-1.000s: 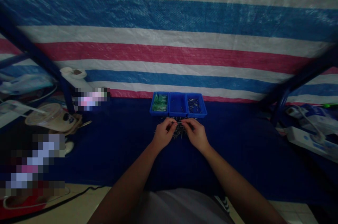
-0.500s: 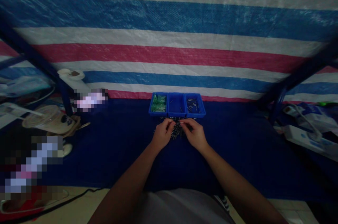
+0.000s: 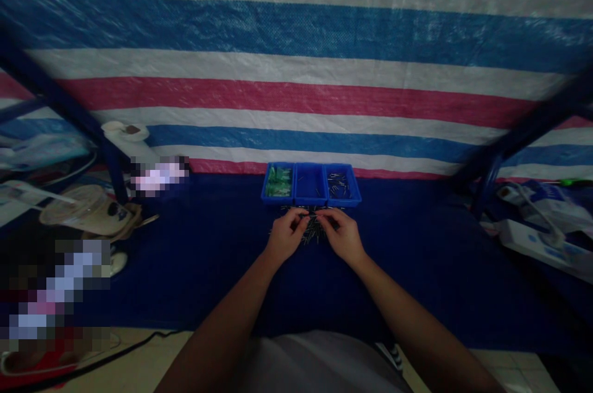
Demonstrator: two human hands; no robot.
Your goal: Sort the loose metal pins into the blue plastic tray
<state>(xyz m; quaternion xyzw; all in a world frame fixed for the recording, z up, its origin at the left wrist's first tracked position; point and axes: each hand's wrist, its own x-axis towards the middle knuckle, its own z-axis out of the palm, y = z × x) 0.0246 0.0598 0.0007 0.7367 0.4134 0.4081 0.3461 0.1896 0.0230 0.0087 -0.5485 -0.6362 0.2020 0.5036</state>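
My left hand (image 3: 286,235) and my right hand (image 3: 341,235) face each other over a pile of thin, dark metal rods (image 3: 314,232) on the blue tabletop. Each is closed in a pinch, thumb against fingers. One slim metal rod (image 3: 312,215) spans the small gap between the fingertips, its ends hidden in the two pinches. Just beyond the hands stand three joined blue bins. Small green packets lie in the left bin (image 3: 279,200), a few thin pieces in the middle bin (image 3: 310,201), and several metal rods in the right bin (image 3: 344,201).
On the left are a lidded plastic cup (image 3: 88,211), a white roll (image 3: 130,139) and blurred-out items. A white power strip (image 3: 542,248) lies at the right. Blue frame posts (image 3: 109,158) rise at both sides, before a striped tarp (image 3: 296,96).
Both hands stay almost in place. The rod between the fingertips looked bright and plain before; now it shows fainter, and the fingertips have shifted slightly.
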